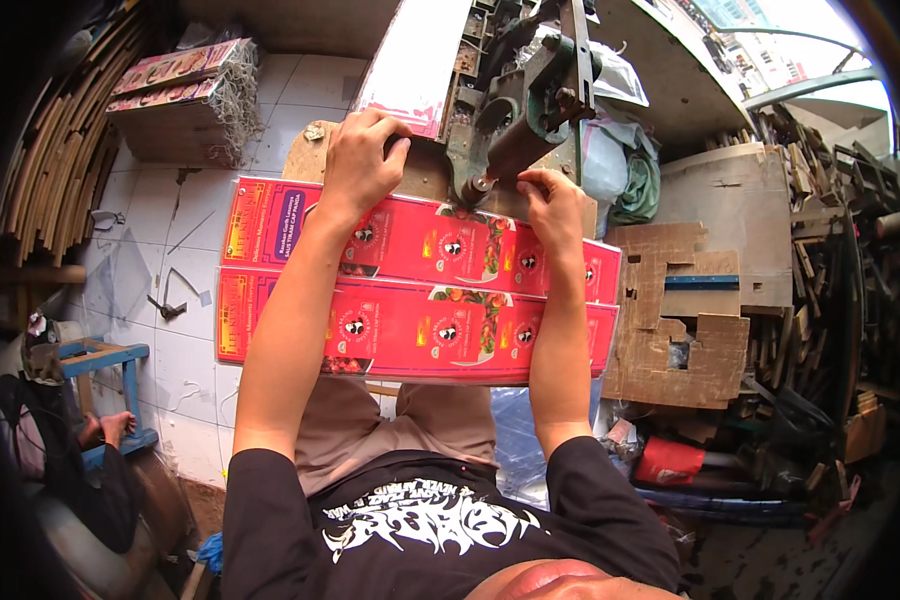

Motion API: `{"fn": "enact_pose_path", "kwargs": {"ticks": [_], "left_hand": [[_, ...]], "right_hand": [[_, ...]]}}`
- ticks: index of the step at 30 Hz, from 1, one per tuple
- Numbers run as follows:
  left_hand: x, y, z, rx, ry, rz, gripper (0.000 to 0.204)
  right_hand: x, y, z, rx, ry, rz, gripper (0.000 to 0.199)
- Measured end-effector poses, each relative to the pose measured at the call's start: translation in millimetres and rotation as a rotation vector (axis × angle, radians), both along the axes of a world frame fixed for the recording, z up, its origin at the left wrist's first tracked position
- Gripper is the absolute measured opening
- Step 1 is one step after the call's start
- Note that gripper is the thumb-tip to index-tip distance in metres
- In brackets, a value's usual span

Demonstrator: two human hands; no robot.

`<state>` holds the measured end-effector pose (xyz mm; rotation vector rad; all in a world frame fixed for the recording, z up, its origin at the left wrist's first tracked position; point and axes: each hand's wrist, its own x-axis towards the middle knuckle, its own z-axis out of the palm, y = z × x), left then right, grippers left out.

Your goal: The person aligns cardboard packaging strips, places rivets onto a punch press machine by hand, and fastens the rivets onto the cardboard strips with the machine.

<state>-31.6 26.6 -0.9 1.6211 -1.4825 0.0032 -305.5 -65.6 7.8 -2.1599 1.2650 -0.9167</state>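
Two long red printed panels [410,335] lie side by side in front of me, the far one tucked up against a dark metal lever press [515,150]. My left hand [365,165] is beyond the far panel, with its fingers curled by the red end of a white glossy panel [410,70]. Whatever its fingertips hold, if anything, is hidden. To the right of the press tip, my right hand [555,210] has thumb and forefinger pinched together just above the far panel's edge. Anything between them is too small to make out.
A wooden board [305,155] supports the press. Cut cardboard [675,330] lies to the right, before piled wood strips [830,270]. Bundled printed panels [180,110] stand on the tiled floor at the far left. Another person's hand [118,428] shows near a blue stool frame [135,390].
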Motion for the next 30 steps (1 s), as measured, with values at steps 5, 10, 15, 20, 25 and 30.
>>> {"fn": "enact_pose_path", "kwargs": {"ticks": [5, 10, 15, 20, 25, 30], "left_hand": [[2, 0, -1, -0.001, -0.016, 0.007, 0.012], [1, 0, 0, -0.004, 0.009, 0.006, 0.010], [2, 0, 0, 0.009, 0.015, 0.007, 0.011], [1, 0, 0, 0.014, 0.013, 0.006, 0.011], [1, 1, 0, 0.013, 0.020, 0.006, 0.011], [1, 1, -1, -0.013, -0.002, 0.012, 0.011]], "right_hand": [[8, 4, 8, 0.097, -0.203, -0.056, 0.010], [8, 6, 12, 0.275, -0.462, 0.059, 0.013], [9, 10, 16, 0.466, -0.584, 0.260, 0.018], [7, 9, 12, 0.552, -0.566, 0.326, 0.021], [8, 12, 15, 0.619, -0.605, 0.379, 0.022], [13, 15, 16, 0.629, -0.591, 0.365, 0.021]]}}
